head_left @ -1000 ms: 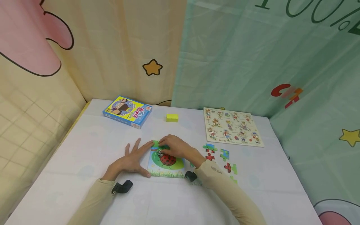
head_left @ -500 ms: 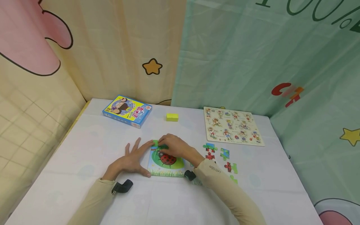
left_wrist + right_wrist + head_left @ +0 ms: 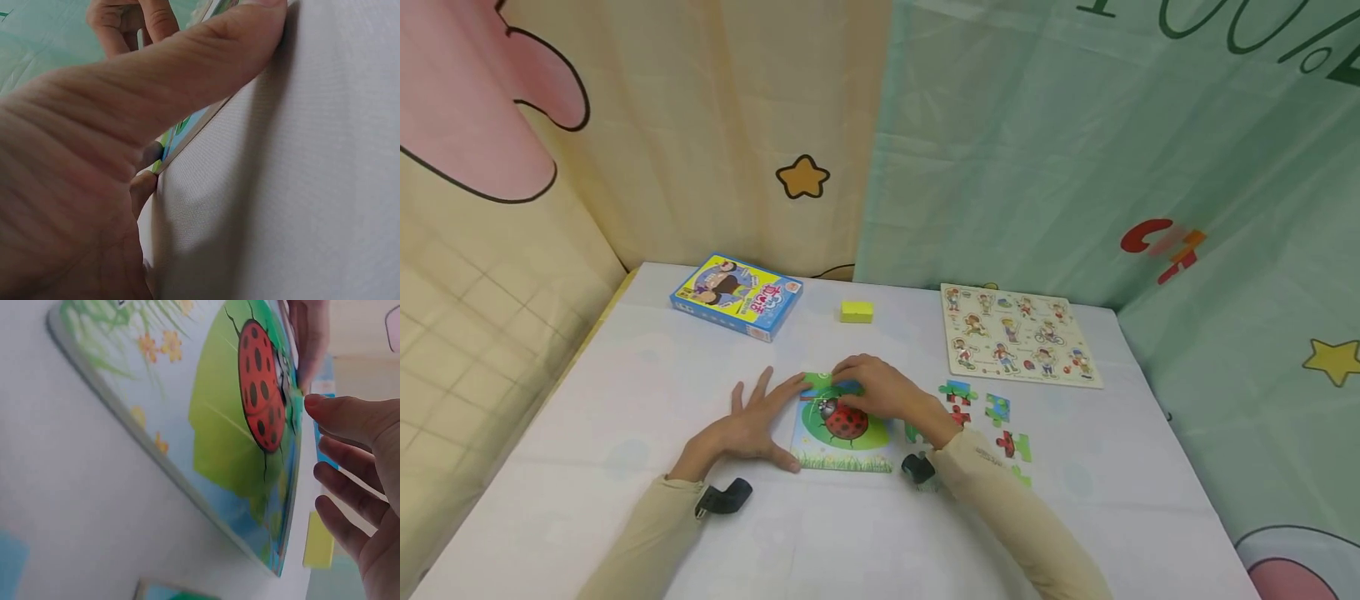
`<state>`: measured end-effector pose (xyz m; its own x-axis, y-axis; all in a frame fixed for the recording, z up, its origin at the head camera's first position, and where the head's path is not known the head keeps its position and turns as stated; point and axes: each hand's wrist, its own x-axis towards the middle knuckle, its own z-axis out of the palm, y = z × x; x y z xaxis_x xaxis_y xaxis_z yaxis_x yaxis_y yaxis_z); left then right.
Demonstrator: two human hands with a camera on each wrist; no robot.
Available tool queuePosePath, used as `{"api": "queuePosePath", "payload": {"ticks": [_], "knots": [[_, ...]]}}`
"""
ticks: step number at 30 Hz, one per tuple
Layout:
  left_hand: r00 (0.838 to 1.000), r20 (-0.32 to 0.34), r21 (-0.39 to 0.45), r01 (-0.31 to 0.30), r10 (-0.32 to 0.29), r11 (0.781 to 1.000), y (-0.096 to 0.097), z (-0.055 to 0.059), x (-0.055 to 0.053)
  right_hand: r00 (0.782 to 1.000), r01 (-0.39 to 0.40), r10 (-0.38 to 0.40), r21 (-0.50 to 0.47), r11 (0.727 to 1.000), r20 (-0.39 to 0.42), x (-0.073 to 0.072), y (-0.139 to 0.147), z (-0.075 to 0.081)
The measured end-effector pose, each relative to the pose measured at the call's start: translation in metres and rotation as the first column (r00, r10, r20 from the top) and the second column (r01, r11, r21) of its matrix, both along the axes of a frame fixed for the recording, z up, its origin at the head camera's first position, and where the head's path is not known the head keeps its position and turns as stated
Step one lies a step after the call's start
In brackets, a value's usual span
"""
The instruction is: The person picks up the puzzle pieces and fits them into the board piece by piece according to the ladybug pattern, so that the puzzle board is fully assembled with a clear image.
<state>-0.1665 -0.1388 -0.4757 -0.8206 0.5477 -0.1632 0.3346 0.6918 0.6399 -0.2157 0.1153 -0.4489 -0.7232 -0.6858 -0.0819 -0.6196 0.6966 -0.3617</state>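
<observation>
A ladybug jigsaw board [image 3: 844, 461] lies flat on the white table in front of me. My left hand [image 3: 747, 429] spreads along its left side, the thumb at the lower left corner and the index finger at the green upper left corner. Over the board's upper part hovers my right hand [image 3: 880, 390], partly covering the picture. In the right wrist view its thumb [image 3: 340, 415] and loosely bent fingers are apart, with no piece visible between them. A green puzzle piece [image 3: 296, 407] sits near the thumb tip, at the ladybug's head end.
Several loose puzzle pieces [image 3: 997, 407] lie right of the board, some hidden beneath the right forearm. Farther back are a blue and yellow box [image 3: 737, 296], a small yellow block [image 3: 856, 312] and a cream picture board [image 3: 1021, 336]. Curtains [image 3: 1000, 150] hang behind the table.
My right hand has shifted slightly right, uncovering more of the ladybug's head and the green leaf beside it. The left hand keeps its place at the board's left edge.
</observation>
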Motion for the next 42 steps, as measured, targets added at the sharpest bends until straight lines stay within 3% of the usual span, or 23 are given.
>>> {"api": "queuePosePath", "payload": {"ticks": [8, 20, 30, 36, 42], "knots": [[1.0, -0.003, 0.009, -0.012, 0.012, 1.0, 0.0, 0.0, 0.001, 1.0, 0.021, -0.022, -0.069, 0.997, -0.017, 0.004, 0.03, -0.001], [1.0, -0.008, 0.016, -0.019, 0.019, 1.0, 0.003, 0.004, 0.001, 0.99, 0.113, -0.128, -0.233, 0.966, -0.052, 0.025, 0.074, 0.021], [1.0, -0.009, 0.014, -0.025, 0.025, 1.0, 0.001, -0.003, 0.002, 0.952, 0.303, -0.305, -0.285, 0.91, 0.037, 0.033, 0.12, 0.015], [1.0, -0.001, 0.014, -0.031, 0.031, 0.999, 0.001, -0.003, 0.002, 0.933, 0.36, -0.35, -0.282, 0.89, 0.086, 0.038, 0.149, 0.009], [0.999, 0.007, 0.002, -0.034, 0.034, 0.999, 0.001, -0.003, 0.001, 0.924, 0.382, -0.367, -0.258, 0.887, 0.108, 0.038, 0.17, 0.003]]}}
